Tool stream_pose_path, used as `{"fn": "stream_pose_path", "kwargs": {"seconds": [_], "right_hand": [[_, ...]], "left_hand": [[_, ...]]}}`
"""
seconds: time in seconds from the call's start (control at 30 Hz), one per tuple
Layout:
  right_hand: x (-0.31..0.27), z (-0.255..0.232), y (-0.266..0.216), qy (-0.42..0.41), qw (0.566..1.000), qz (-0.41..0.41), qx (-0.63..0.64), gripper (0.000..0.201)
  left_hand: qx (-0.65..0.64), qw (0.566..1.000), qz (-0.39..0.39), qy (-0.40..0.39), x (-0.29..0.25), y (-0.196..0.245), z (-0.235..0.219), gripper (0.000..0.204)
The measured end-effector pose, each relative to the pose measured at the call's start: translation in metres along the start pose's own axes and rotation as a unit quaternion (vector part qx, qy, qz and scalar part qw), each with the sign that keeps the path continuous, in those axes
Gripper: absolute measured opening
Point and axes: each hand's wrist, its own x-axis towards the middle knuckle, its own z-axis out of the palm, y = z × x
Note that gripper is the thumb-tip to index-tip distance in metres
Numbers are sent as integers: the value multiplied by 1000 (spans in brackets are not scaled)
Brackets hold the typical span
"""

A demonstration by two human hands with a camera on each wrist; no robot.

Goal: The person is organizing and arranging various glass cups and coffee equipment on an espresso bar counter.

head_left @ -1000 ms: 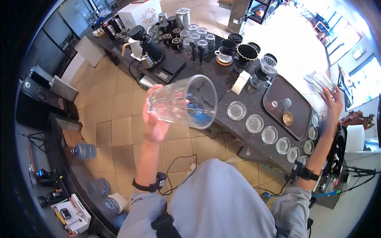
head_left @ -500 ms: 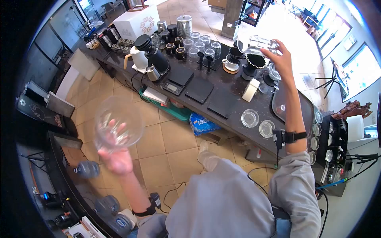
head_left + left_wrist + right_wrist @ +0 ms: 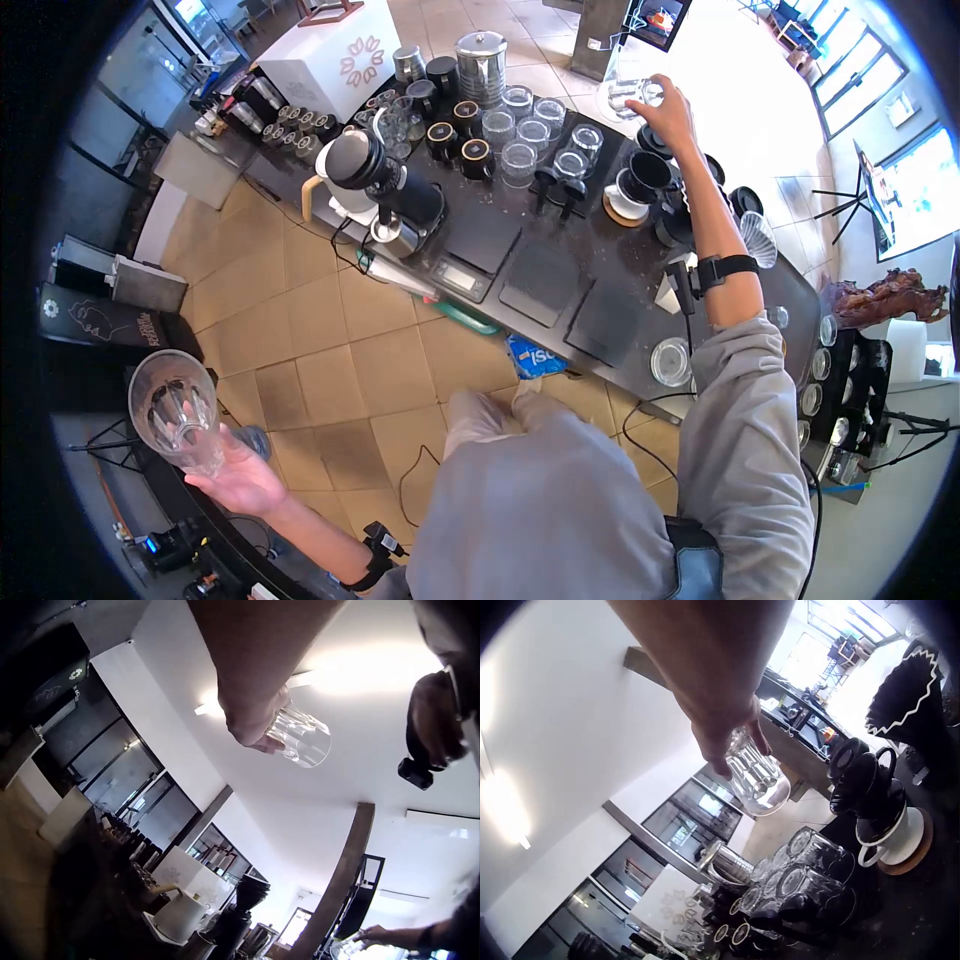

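Out to the left, away from the counter, my left hand (image 3: 245,478) holds a clear fluted drinking glass (image 3: 173,400) near its base, the wide rim facing up and outward. The left wrist view shows the fingers round the narrow end of this glass (image 3: 304,739). My right hand (image 3: 668,118) grips a second clear glass (image 3: 628,92) beyond the counter's back edge. In the right wrist view, thumb and fingers pinch its upper end, and the glass (image 3: 757,780) hangs below them. Several upturned glasses (image 3: 519,160) stand on the counter near the right hand.
Black mugs (image 3: 477,158), a metal canister (image 3: 482,70) and a coffee grinder (image 3: 385,185) crowd the dark counter (image 3: 505,190). Flat black scales (image 3: 540,283) lie along its front. A black dripper (image 3: 645,180) sits on a white cup below the right forearm. A glass ashtray-like dish (image 3: 671,361) is near the front edge.
My left hand has carried its glass from in front of me out to the left. The right hand has swung its glass leftward from the tray side to behind the counter. The view has turned left.
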Motion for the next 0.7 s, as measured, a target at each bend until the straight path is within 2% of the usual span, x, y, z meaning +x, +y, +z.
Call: {"fn": "stream_pose_path", "kwargs": {"seconds": [0.17, 0.23, 0.4, 0.5, 0.57, 0.7], "right_hand": [[26, 55, 11, -66, 995, 39, -57, 75], [33, 72, 17, -90, 991, 61, -83, 73], [41, 112, 26, -135, 976, 101, -135, 72], [40, 130, 28, -157, 967, 131, -151, 71], [37, 139, 33, -169, 959, 148, -172, 70], [34, 146, 34, -188, 948, 169, -192, 69]], "left_hand": [[-26, 999, -27, 1, 67, -42, -28, 62], [41, 998, -16, 44, 98, -62, -43, 68], [70, 992, -16, 99, 164, -111, -95, 64], [38, 995, -67, 64, 199, -146, -116, 68], [-49, 991, -117, 31, 218, -174, -116, 70], [-17, 987, -145, 75, 235, -220, -122, 75]]}}
